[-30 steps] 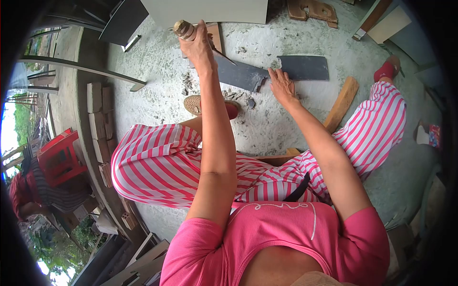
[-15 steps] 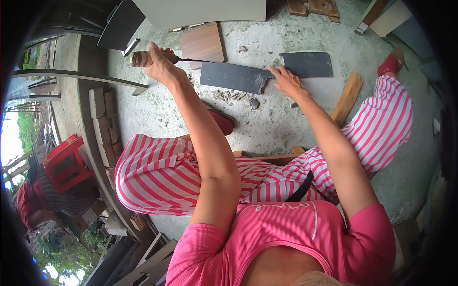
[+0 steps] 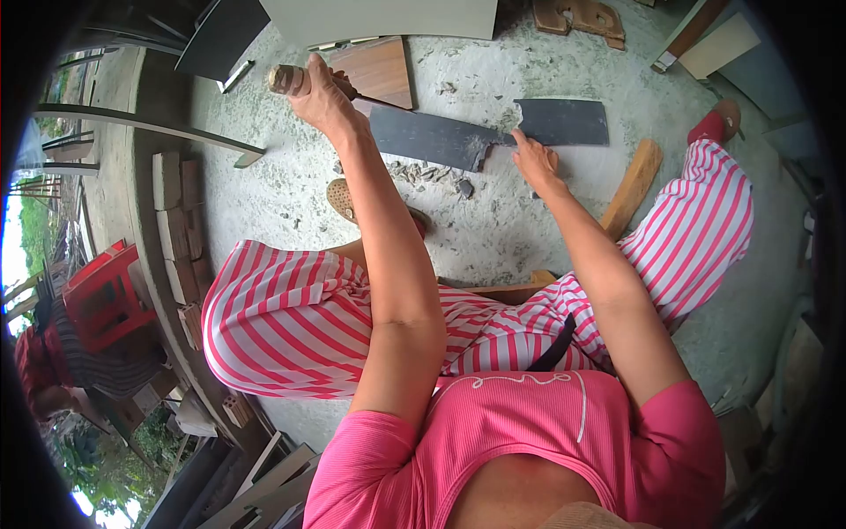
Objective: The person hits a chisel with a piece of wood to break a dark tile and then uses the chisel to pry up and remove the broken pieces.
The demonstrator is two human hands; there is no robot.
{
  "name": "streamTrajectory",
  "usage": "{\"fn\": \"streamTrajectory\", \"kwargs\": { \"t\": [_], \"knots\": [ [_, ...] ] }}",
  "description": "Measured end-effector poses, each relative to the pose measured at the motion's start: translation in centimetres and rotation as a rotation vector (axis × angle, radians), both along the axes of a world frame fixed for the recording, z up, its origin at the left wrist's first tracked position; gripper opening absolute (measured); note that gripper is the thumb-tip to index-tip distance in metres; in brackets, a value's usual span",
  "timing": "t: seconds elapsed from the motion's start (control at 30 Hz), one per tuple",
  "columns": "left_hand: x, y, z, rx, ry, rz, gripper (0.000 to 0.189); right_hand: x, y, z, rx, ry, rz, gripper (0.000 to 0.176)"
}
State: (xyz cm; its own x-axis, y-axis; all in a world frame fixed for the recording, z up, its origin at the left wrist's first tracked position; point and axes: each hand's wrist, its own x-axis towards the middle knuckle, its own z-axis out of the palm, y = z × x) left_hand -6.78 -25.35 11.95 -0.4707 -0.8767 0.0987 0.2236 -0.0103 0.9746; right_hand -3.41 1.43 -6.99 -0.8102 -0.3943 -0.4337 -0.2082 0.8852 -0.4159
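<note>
My left hand (image 3: 324, 104) is closed round the thick handle of a wooden-handled tool (image 3: 286, 79). Its narrow dark metal part points right, over the wooden board and close to the far edge of a long dark grey slab (image 3: 423, 138). That slab lies on the floor and ends in a jagged break on its right. Beside the break is my right hand (image 3: 535, 162), index fingertip extended at the narrow dark strip by the second dark grey slab (image 3: 568, 122), other fingers bent, holding nothing. Dark chips (image 3: 465, 188) and crumbs lie just below the long slab.
A brown wooden board (image 3: 374, 70) lies behind the slab, and a large pale panel (image 3: 388, 19) beyond it. A wood offcut (image 3: 633, 185) rests by my right leg. Bricks (image 3: 169, 212) line the left ledge; another person sits outside near a red plastic chair (image 3: 101, 295).
My left hand has moved up and right with the tool. My right hand has drawn its fingers in, leaving the index finger extended. The camera view has shifted slightly.
</note>
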Motion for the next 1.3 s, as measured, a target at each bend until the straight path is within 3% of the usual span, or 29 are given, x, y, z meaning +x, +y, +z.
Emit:
{"fn": "streamTrajectory", "kwargs": {
  "t": [0.1, 0.33, 0.37, 0.57, 0.63, 0.73, 0.97, 1.17, 1.3],
  "knots": [
    [-0.1, 0.3, 0.4, 0.0, -0.001, 0.027, 0.026, 0.6, -0.5, -2.6, 0.038, 0.073, 0.038, 0.046],
    [0.3, 0.2, 0.2, -0.026, -0.025, -0.01, 0.025, 0.0, -0.6, -3.1, 0.107, 0.196, 0.186, 0.056],
    [0.4, 0.1, 0.1, -0.028, -0.066, -0.03, 0.032, -0.2, -0.6, -3.1, 0.108, 0.191, 0.185, 0.056],
    [-0.1, 0.7, 0.1, -0.054, -0.004, 0.024, 0.028, -1.4, -1.3, -1.9, 0.022, 0.126, 0.195, 0.058],
    [-0.1, 0.7, 0.3, -0.044, -0.005, 0.021, 0.028, -1.5, -1.4, -1.8, -0.149, 0.261, 0.15, 0.06],
    [0.0, 0.7, 0.6, -0.029, -0.012, 0.037, 0.027, -2.0, -2.0, -1.9, -0.109, 0.165, 0.141, 0.061],
    [1.0, 0.4, 0.4, -0.004, -0.026, 0.034, 0.027, -1.2, -2.2, -2.3, -0.131, 0.198, 0.105, 0.061],
    [0.6, 0.3, -0.9, 0.016, -0.034, -0.052, 0.029, -1.0, -1.8, -1.5, -0.145, 0.036, 0.104, 0.061],
    [-0.4, 2.6, -2.0, 0.022, -0.051, -0.117, 0.022, -0.4, -0.8, -1.7, -0.341, 0.084, -0.024, 0.049]
  ]
}}
